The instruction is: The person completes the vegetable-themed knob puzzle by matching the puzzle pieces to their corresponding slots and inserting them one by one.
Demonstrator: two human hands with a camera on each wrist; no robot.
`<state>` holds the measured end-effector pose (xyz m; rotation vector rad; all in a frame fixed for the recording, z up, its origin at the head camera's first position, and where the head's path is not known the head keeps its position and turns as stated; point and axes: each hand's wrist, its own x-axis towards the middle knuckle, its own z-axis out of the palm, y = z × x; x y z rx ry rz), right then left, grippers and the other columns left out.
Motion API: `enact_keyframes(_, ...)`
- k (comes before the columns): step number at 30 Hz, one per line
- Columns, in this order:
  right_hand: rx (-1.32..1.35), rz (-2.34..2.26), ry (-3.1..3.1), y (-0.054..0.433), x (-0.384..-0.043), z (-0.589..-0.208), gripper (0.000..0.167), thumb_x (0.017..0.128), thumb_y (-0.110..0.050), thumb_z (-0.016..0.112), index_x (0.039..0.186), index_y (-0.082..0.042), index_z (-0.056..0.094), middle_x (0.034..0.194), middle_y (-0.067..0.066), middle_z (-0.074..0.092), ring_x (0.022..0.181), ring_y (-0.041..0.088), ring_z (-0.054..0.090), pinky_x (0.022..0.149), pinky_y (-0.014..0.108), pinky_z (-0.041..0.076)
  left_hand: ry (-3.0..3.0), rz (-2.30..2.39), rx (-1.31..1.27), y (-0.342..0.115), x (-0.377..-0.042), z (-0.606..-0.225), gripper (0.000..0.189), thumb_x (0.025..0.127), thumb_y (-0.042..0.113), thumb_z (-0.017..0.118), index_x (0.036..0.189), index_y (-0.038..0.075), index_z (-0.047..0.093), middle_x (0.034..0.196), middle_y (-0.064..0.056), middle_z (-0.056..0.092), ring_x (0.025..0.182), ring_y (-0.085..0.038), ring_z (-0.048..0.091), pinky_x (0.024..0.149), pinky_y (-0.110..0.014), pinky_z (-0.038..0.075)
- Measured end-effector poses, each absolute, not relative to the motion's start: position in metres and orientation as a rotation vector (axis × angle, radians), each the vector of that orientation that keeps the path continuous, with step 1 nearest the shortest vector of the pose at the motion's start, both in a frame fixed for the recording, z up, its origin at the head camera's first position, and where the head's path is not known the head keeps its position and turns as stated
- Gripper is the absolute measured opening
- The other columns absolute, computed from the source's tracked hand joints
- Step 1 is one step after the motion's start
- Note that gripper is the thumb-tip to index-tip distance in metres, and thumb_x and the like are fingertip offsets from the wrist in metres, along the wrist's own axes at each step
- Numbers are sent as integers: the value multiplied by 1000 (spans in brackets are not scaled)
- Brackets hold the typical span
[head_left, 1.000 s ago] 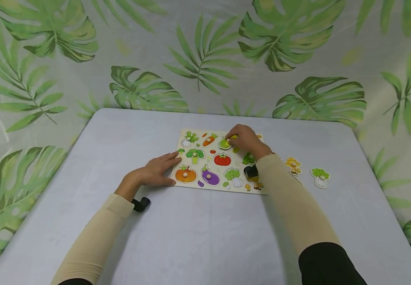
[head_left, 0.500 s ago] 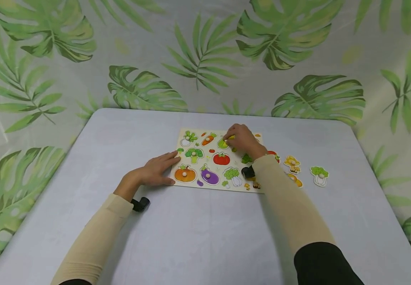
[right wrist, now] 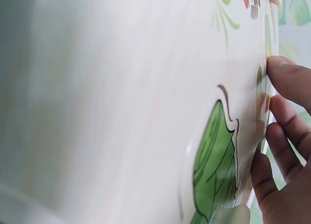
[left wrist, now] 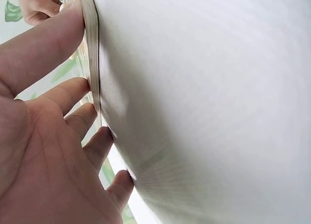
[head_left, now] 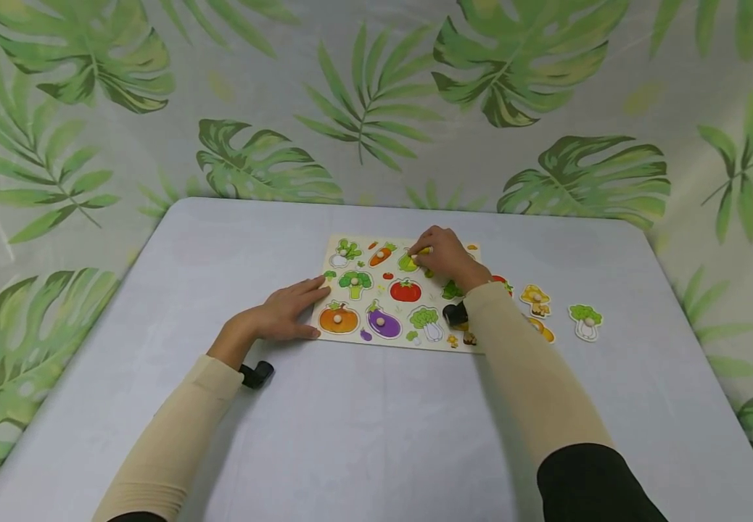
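A vegetable peg puzzle board (head_left: 370,341) lies flat on the table. My left hand (head_left: 288,312) rests along its left edge with fingers spread; in the left wrist view the left hand's (left wrist: 53,151) thumb and fingertips touch the board's edge. At the top row, my right hand (head_left: 445,254) pinches a green puzzle piece (head_left: 406,262) that sits at its cutout; the knob is hidden behind the fingers. The right wrist view shows the right hand (right wrist: 289,161) with fingertips low against the board. Pumpkin (head_left: 339,319), eggplant (head_left: 384,322), broccoli (head_left: 355,284) and carrot (head_left: 381,254) pieces with knobs sit in the board.
Right of the board lie loose puzzle pieces: a mushroom (head_left: 536,299), a leafy green bok choy (head_left: 587,322), an orange piece (head_left: 542,330) and a red one (head_left: 502,284), partly behind the right sleeve. A leaf-print cloth (head_left: 376,109) hangs behind the white table (head_left: 363,435).
The green piece, raised and tilted a second ago, now lies lower at its cutout. My right hand has shifted slightly left with it. The left hand keeps its place on the board.
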<state>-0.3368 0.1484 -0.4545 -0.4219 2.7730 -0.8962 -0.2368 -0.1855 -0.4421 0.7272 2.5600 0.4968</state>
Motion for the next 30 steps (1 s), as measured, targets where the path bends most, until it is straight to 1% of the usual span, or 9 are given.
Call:
enact_keyframes(5,-447,-893,2765,151,-337,-454,25,96,-16,63,118,-8,74,130,16,54,128,36,44,111,50,39,2561,488,729,-185,-238,-443,82,91,30,69,157,8,27,168,-14,13,155,-38,14,121,-63,18)
enact_keyframes(9,-504,-861,2751,158,-336,-448,31,97,-18,61,126,-8,69,135,17,56,131,36,46,114,51,37,2566,489,730,-184,-238,-442,82,91,30,69,157,9,27,168,-14,13,155,-38,14,121,-63,18)
enact_keyframes(12,-500,-876,2742,171,-333,-441,36,97,-21,61,130,-9,66,140,16,56,134,36,47,115,52,37,2566,488,728,-184,-238,-441,82,91,30,70,157,8,28,168,-14,14,154,-39,14,121,-64,18)
enact_keyframes(17,-474,-927,2784,201,-326,-424,37,97,-24,63,129,-7,65,141,16,56,135,36,46,114,55,37,2568,469,720,-184,-236,-440,82,90,30,70,157,9,28,168,-14,14,154,-39,15,121,-63,19)
enact_keyframes(23,-535,-817,2845,236,-304,-405,35,97,-21,63,128,-5,65,136,18,60,133,38,48,111,59,38,2583,461,726,-186,-237,-440,81,90,29,70,157,9,28,168,-14,15,154,-38,16,120,-63,20)
enact_keyframes(30,-554,-737,2841,280,-262,-405,35,96,-20,64,128,-5,65,135,19,60,130,39,49,105,61,43,2561,481,743,-186,-236,-441,82,90,29,70,157,7,28,168,-15,14,154,-39,15,120,-64,19)
